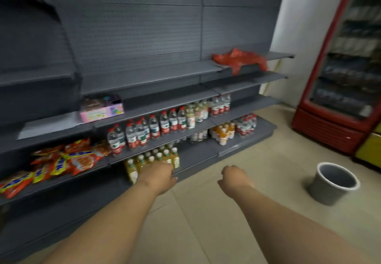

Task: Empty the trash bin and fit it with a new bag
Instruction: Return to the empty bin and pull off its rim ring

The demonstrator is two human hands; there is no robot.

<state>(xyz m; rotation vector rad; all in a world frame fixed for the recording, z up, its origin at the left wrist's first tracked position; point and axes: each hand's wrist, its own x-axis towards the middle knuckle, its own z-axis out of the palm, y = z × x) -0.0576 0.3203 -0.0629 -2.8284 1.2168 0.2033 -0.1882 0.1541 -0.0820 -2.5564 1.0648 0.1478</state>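
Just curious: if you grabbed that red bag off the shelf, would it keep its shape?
Probably not. The red bag lies crumpled with a corner drooping over the shelf edge, so it likely hangs limp. It looks thin, so probably very light.

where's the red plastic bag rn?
Head view, upper right: the red plastic bag lies crumpled on the top grey shelf, one corner drooping over the front edge, left of the red drinks cooler and well above the grey bin.
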